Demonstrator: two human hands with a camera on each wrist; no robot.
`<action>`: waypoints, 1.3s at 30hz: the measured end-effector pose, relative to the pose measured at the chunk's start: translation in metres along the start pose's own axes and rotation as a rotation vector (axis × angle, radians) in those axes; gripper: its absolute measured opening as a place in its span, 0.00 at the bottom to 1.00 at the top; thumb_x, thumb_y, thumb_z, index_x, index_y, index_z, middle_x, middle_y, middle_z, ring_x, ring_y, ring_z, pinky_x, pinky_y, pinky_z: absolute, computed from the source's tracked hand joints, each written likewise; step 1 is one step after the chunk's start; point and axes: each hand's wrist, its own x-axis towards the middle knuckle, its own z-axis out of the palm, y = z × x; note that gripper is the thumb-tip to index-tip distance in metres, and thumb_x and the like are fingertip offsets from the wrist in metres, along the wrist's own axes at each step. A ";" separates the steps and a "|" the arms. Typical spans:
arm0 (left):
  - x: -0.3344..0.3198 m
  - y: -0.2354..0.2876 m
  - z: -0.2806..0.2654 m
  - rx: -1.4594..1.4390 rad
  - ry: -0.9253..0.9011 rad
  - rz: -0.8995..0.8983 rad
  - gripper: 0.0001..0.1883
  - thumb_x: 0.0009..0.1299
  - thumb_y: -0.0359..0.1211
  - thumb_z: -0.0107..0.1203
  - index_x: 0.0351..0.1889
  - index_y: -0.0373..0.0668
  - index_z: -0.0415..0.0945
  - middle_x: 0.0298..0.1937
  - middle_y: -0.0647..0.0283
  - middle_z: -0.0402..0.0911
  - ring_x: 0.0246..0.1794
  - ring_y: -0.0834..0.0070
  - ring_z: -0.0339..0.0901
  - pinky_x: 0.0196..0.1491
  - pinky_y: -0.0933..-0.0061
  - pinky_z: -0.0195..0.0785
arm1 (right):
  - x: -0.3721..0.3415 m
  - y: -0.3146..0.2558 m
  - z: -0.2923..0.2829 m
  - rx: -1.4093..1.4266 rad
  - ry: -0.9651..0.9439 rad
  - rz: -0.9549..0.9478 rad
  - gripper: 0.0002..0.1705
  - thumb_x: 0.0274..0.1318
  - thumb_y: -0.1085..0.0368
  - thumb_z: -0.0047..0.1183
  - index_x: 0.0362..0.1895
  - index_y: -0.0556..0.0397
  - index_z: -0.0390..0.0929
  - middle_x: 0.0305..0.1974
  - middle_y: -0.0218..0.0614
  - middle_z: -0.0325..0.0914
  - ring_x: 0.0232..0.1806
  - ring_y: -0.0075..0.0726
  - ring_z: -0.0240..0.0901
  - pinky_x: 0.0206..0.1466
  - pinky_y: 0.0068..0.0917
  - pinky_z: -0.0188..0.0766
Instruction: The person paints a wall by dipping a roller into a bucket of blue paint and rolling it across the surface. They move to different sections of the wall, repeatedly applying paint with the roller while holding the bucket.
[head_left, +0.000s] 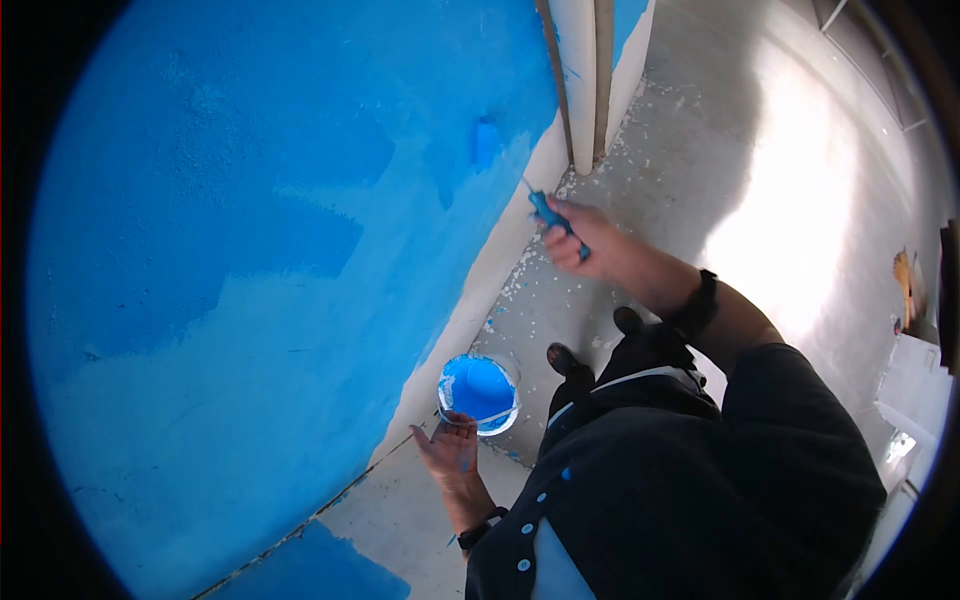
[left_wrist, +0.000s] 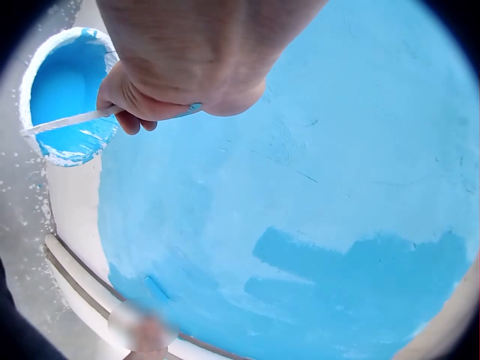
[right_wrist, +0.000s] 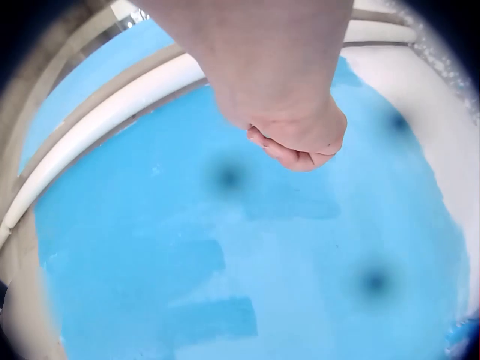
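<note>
In the head view my right hand (head_left: pixel 584 238) grips the teal handle (head_left: pixel 556 222) of a small paint roller, whose blue roller head (head_left: pixel 485 145) is against the blue wall (head_left: pixel 330 130). The right wrist view shows that hand (right_wrist: pixel 289 124) with curled fingers; the roller is hidden there. My left hand (head_left: pixel 455 458) is at the near rim of a bucket (head_left: pixel 517 404) of blue paint. In the left wrist view its fingers (left_wrist: pixel 129 121) hold the bucket's white handle strip (left_wrist: pixel 71 121). Paint marks show on this hand.
A white pipe (head_left: pixel 575 90) runs along the wall near the right hand. Paint specks lie on the grey floor (head_left: pixel 690 160) by the wall's unpainted lower strip (head_left: pixel 478 290). My shoes (head_left: pixel 562 358) stand beside the bucket. White objects (head_left: pixel 912 385) are at the far right.
</note>
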 end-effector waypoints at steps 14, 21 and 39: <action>-0.001 -0.004 0.007 -0.047 0.091 0.031 0.38 0.59 0.64 0.35 0.31 0.30 0.67 0.32 0.52 0.70 0.34 0.63 0.66 0.43 0.64 0.59 | 0.031 -0.027 0.015 0.106 0.042 -0.014 0.18 0.58 0.48 0.34 0.28 0.48 0.65 0.12 0.18 0.57 0.08 0.15 0.49 0.09 0.17 0.43; 0.003 -0.002 0.010 -0.014 0.077 0.026 0.37 0.59 0.63 0.35 0.29 0.32 0.68 0.30 0.54 0.71 0.32 0.64 0.68 0.41 0.65 0.61 | -0.009 0.044 0.034 -0.045 -0.020 -0.099 0.18 0.57 0.45 0.34 0.29 0.44 0.64 0.12 0.20 0.56 0.09 0.16 0.47 0.10 0.17 0.42; 0.005 -0.009 0.000 -0.067 0.048 0.025 0.36 0.57 0.63 0.39 0.32 0.34 0.66 0.31 0.60 0.69 0.34 0.66 0.67 0.42 0.66 0.60 | -0.027 0.074 0.087 -0.200 0.005 -0.138 0.18 0.59 0.48 0.31 0.28 0.47 0.59 0.13 0.24 0.55 0.09 0.21 0.48 0.11 0.22 0.45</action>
